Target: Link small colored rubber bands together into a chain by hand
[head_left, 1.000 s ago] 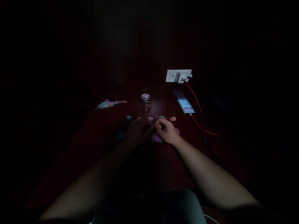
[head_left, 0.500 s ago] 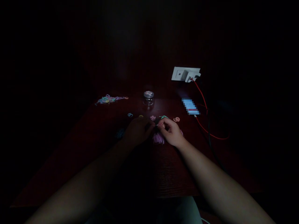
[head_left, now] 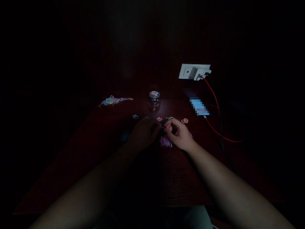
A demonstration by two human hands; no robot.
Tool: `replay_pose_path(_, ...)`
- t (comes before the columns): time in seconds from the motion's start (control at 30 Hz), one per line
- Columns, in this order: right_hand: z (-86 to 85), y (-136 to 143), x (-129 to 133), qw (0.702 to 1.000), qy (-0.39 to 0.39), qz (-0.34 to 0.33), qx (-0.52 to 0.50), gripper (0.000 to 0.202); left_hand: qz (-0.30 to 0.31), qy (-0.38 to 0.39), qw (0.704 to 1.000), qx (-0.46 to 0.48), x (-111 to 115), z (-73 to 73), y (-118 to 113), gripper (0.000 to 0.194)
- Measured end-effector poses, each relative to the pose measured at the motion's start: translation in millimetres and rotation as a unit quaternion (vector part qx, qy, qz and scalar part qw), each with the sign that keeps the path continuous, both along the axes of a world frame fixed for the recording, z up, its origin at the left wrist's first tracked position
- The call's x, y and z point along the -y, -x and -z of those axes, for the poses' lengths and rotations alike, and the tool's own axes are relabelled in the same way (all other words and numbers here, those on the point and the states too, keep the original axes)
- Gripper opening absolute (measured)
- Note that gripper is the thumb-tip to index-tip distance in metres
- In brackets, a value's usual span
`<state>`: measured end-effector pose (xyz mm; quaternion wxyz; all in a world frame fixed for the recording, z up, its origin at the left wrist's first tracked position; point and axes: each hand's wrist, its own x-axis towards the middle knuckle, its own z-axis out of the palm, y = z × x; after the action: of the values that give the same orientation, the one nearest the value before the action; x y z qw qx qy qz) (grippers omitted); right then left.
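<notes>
My left hand (head_left: 145, 133) and my right hand (head_left: 179, 133) almost meet above the dark red table (head_left: 181, 178). Between their pinched fingertips is a small, thin, pale thing, too tiny and dim to name. Just below the fingertips lies a bunch of purple bands (head_left: 166, 142). Beyond the hands are pink bands (head_left: 159, 119), a green band (head_left: 169, 118) and orange bands (head_left: 185, 121). Blue bands (head_left: 135, 116) sit past my left hand, and a darker blue bunch (head_left: 125, 136) lies to its left in shadow.
A lidded clear jar (head_left: 154, 98) stands near the back. At the back left is a pile of mixed coloured bands (head_left: 114, 100). A lit phone (head_left: 199, 107) lies at the right, with a red cable (head_left: 214, 130). A white socket (head_left: 194, 72) with a plug is behind it.
The view has shifted a little, so most things appear slightly further right. Both hands stay close together, still pinching, with the right fingers slightly changed in pose.
</notes>
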<state>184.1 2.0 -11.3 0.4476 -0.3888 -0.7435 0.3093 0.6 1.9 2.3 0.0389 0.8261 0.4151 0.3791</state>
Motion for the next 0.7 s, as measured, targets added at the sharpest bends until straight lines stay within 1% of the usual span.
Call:
replay_pose_path(0.17, -0.1, -0.5, -0.1, 1.000, -0.018, 0.001, 0.005, 0.005, 0.005, -0.005, 1.000, -0.001, -0.9, 1.1, -0.4, 0.015)
replay_pose_path(0.4, -5.3, -0.6, 2.1, 1.000, -0.003, -0.018, 0.007, 0.008, 0.010, -0.011, 1.000, -0.005, -2.6, 3.0, 0.4, 0.013)
replay_pose_path(0.6, -3.8, -1.6, 1.8, 0.999, 0.004, -0.028, 0.017, 0.010, 0.019, -0.012, 1.000, -0.001, -2.6, 2.3, 1.3, 0.012)
replay_pose_path(0.7, -2.3, -2.1, 0.2, 0.999, -0.009, -0.019, 0.026, 0.011, 0.018, -0.010, 1.000, 0.000, -1.7, 1.6, 1.3, 0.013)
